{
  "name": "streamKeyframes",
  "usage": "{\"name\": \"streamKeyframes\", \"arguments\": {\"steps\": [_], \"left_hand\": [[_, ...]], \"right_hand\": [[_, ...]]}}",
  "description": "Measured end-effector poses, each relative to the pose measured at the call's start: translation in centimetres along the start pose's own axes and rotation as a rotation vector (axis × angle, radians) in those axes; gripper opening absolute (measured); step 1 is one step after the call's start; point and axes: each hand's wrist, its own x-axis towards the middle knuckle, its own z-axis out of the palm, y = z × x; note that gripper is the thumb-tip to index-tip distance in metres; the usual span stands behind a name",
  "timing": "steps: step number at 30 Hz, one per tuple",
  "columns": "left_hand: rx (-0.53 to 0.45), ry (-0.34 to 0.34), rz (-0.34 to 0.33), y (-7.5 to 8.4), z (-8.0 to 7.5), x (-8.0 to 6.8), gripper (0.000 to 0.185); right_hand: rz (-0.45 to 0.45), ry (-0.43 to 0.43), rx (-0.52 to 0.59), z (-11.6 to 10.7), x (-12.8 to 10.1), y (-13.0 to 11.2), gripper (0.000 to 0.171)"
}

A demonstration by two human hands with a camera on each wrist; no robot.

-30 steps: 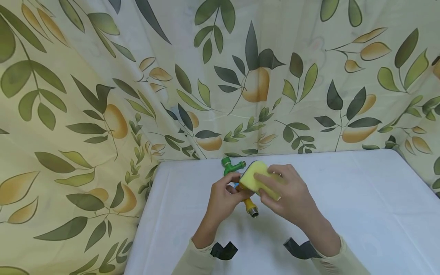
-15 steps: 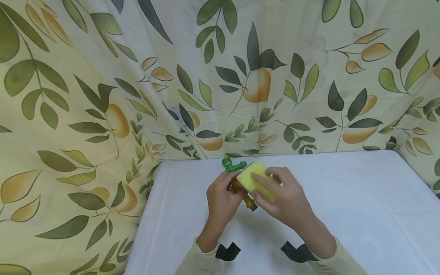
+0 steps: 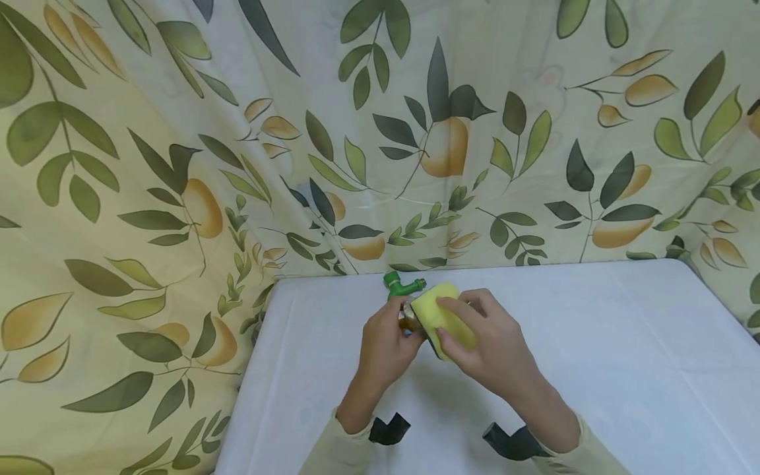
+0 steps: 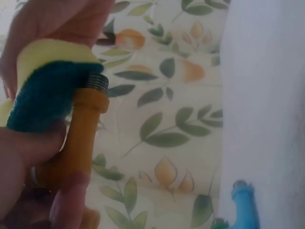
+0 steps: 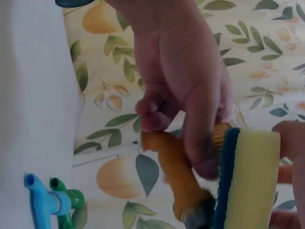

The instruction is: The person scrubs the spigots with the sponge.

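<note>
My left hand (image 3: pixel 386 346) holds a yellow-orange plastic tap (image 4: pixel 85 136) with a threaded metal end, thumb and fingers around its body. In my right hand (image 3: pixel 495 346) is a yellow sponge (image 3: pixel 445 320) with a dark green scouring side. That scouring side lies against the tap near its threaded end in the left wrist view. From the head view, the sponge and left fingers hide most of the tap. Both hands are raised over the white table, close together.
On the white table (image 3: pixel 623 356), a green tap (image 3: pixel 402 285) lies beyond the hands toward the back edge. A blue tap (image 5: pixel 44 205) lies beside it in the right wrist view. A leaf-patterned curtain (image 3: pixel 522 165) hangs behind and to the left.
The orange tap has turned in my left hand; its metal end, which pointed toward me below the hands, is now out of sight in the head view. The sponge has shifted slightly along it.
</note>
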Motion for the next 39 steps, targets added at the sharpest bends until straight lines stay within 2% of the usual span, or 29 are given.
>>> {"name": "streamKeyframes", "arguments": {"steps": [4, 8, 12, 14, 15, 17, 20, 22, 24, 26, 29, 39], "left_hand": [[-0.064, -0.137, -0.039, 0.0, -0.3, 0.0, 0.053], [-0.219, -0.24, -0.059, 0.0, -0.7, 0.1, 0.063], [-0.355, -0.349, -0.065, 0.1, -1.1, 0.0, 0.057], [-0.375, -0.368, -0.078, 0.3, -1.3, -0.1, 0.051], [-0.359, -0.352, -0.081, 0.4, -1.4, -0.2, 0.05], [-0.239, -0.273, -0.043, 0.6, -1.3, -0.2, 0.048], [0.001, -0.094, 0.044, 0.8, -1.2, -0.1, 0.056], [0.109, 0.01, 0.1, 0.7, -0.9, -0.1, 0.058], [0.106, 0.046, 0.116, 0.5, -0.7, -0.1, 0.058], [0.068, 0.043, 0.115, 0.5, -0.5, -0.2, 0.056], [0.02, 0.041, 0.107, 0.3, -0.3, -0.4, 0.053], [0.013, 0.082, 0.21, 0.1, -0.7, -0.2, 0.048]], "right_hand": [[0.073, 0.018, -0.062, -0.1, -0.2, -0.2, 0.037], [0.082, 0.04, -0.132, 0.0, -0.4, 0.1, 0.034], [0.065, 0.047, -0.205, 0.2, -0.5, 0.5, 0.033], [0.073, 0.053, -0.231, 0.2, -0.6, 0.7, 0.033], [0.08, 0.059, -0.234, 0.2, -0.7, 0.8, 0.034], [0.1, 0.069, -0.229, 0.1, -0.8, 0.7, 0.034], [0.114, 0.066, -0.185, 0.2, -1.1, 0.5, 0.035], [0.111, 0.067, -0.15, 0.3, -1.2, 0.5, 0.036], [0.123, 0.073, -0.129, 0.4, -1.2, 0.6, 0.037], [0.122, 0.099, -0.117, 0.5, -1.2, 0.7, 0.038], [0.066, 0.118, -0.116, 0.7, -1.2, 0.8, 0.037], [-0.07, 0.203, -0.123, 1.2, -0.8, 2.0, 0.035]]}}
